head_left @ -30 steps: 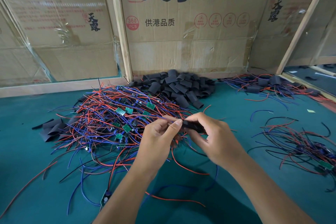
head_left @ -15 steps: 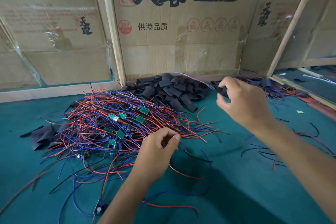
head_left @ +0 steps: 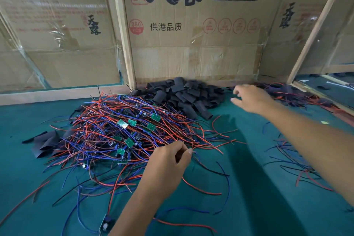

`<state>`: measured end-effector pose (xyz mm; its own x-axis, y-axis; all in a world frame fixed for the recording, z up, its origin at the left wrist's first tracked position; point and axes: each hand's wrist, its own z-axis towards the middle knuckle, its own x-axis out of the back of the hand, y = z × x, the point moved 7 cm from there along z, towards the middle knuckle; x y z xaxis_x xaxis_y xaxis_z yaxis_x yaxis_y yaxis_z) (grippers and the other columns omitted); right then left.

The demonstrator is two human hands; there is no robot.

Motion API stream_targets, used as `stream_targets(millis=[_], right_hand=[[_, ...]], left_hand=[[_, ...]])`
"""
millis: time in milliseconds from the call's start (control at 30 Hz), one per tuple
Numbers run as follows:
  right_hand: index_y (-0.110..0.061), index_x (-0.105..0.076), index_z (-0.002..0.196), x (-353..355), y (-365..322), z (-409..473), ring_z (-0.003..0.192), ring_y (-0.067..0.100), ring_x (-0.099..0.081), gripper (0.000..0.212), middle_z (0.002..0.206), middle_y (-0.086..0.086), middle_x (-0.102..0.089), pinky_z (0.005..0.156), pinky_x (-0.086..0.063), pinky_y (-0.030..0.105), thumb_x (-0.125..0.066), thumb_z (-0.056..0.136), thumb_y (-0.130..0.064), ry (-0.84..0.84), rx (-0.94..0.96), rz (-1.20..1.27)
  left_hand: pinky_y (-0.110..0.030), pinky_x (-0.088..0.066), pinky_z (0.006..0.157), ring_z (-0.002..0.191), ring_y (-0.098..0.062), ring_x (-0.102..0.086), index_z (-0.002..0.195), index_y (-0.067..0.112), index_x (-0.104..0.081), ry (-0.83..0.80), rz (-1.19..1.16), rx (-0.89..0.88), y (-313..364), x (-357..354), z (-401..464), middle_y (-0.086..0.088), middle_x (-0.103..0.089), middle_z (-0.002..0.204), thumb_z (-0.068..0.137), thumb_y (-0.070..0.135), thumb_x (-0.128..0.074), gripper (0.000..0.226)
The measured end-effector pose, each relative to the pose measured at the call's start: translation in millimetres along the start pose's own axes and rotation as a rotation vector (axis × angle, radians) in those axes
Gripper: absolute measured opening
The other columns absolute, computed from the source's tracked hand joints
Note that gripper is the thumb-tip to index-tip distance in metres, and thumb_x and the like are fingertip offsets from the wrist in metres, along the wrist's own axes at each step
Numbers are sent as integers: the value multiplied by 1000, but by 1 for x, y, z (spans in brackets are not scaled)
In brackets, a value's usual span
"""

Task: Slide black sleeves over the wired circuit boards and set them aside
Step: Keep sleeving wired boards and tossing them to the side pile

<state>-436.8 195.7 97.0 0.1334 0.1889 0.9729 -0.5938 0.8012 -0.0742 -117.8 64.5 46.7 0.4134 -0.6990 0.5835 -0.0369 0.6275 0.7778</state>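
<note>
Left hand [head_left: 168, 163] pinches wires at the circuit-board pile [head_left: 130, 134]; empty, spread right hand [head_left: 251, 98] hovers beside the sleeves [head_left: 183, 94].

Single head-worn wide-angle view, looking forward and down, close over green table [head_left: 249, 207], facing cardboard wall [head_left: 191, 54]

The green work surface [head_left: 249, 188] lies bare between the two forearms and along the near edge, crossed only by a few loose wires. The tangled pile of wired circuit boards [head_left: 124, 134] blocks the left centre. The heap of black sleeves [head_left: 183, 94] sits behind it, against the cardboard wall [head_left: 191, 54], which closes off the far side. A wooden post [head_left: 122, 31] stands at the left end of the heap. Sleeved boards [head_left: 293, 94] lie at the far right; scattered wires [head_left: 291, 161] lie under the right forearm. Flat black pieces [head_left: 44, 142] border the pile's left side.
</note>
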Motion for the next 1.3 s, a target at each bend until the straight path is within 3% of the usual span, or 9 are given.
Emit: stream_targets(millis=[200,300,433,600,733,833,1000,1133,1300], right_hand=[[-12,-52,94,-79,-82,-2,93,32,-58,62,96,10,-54,71,-49,37,-65,79,-71,-143,-99,191],[-14,-43,72,-86,-87,0,74,31,-55,54,79,10,-51,47,-28,30,-68,85,-60,-106,-181,215],[-12,-51,73,-69,-78,-15,65,30,-55,41,66,5,-54,50,-34,30,-64,94,-44,-3,-255,299],[-11,-46,83,-29,-87,-84,50,20,-70,30,73,8,-70,34,-37,22,-56,99,-34,169,-320,1112],[-11,-52,82,-26,-130,-149,59,34,-67,34,76,13,-72,45,-43,30,-62,94,-41,54,-250,1317],[-11,-51,79,-37,-148,-180,48,23,-55,33,72,15,-54,42,-46,27,-65,95,-35,-6,-336,1528],[-11,-53,81,-42,-166,-190,52,19,-59,24,76,15,-62,46,-50,28,-63,97,-25,-239,-232,1752],[-13,-55,79,-43,-162,-188,63,22,-60,19,86,20,-61,56,-57,28,-68,88,-23,-405,-215,1932],[-13,-54,83,-47,-143,-179,69,20,-69,18,91,13,-71,59,-58,25,-66,83,-25,-302,-285,2096]], left_hand=[[-25,-30,51,48,-10,-38,79,24,-57,-26,56,-2,-3,-5,0,5,-48,57,102,40,-52,28],[-24,-27,49,48,-11,-38,75,27,-54,-6,61,-5,-4,-3,-1,6,-46,55,101,41,-53,30],[-26,-29,50,49,-11,-40,76,24,-56,6,71,-8,-3,-3,-1,7,-46,55,101,40,-53,30],[-30,-33,54,52,-11,-41,82,25,-57,25,31,-38,4,-7,-2,4,-51,60,100,40,-55,23],[-25,-39,60,61,-6,-49,97,30,-52,125,-114,-58,13,-3,-2,14,-59,76,89,36,-71,21],[-29,-43,63,63,-7,-49,95,25,-53,159,-281,-32,12,3,-2,14,-57,74,81,26,-82,32],[-22,-42,56,58,-11,-49,82,23,-59,140,-122,-75,11,13,-2,4,-63,72,79,25,-83,25],[-24,-47,62,69,-13,-58,86,29,-64,115,-88,-72,16,18,-3,9,-65,81,82,26,-81,18],[-16,-46,61,66,-8,-61,83,27,-73,29,-141,-23,15,55,-3,7,-72,79,89,27,-72,6]])
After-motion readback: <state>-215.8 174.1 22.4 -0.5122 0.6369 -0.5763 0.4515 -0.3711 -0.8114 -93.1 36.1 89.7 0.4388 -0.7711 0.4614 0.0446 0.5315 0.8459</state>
